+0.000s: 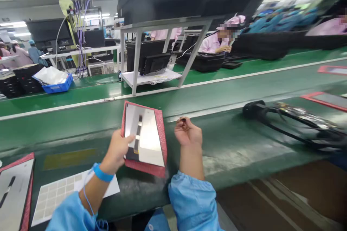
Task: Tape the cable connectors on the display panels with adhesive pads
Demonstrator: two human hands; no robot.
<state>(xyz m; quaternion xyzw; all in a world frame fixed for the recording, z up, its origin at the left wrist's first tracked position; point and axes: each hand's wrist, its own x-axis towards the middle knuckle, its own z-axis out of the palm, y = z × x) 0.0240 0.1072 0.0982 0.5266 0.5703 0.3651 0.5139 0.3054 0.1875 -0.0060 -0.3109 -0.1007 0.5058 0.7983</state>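
Note:
My left hand (pixel 118 151), with a blue wrist strap and coiled cord, grips the left edge of a display panel (pixel 148 130). The panel is silver-backed with a dark strip down its middle, and it lies tilted on pink bubble wrap (pixel 162 126). To its right, my right hand (pixel 189 131) is raised with the fingers curled together. Something small and dark shows at those fingertips, too small to name. Another silver panel (pixel 16 184) on pink wrap lies at the far left. Beside it is a white sheet of square labels (pixel 56 195).
A green conveyor belt (pixel 217 92) runs across, with a metal-legged stand (pixel 138 61) beyond it. At right lie a black cable-like item (pixel 284 126) and another pink-wrapped panel (pixel 328 100). A blue bin (pixel 58 85) stands far left. A co-worker in pink (pixel 214 43) sits across.

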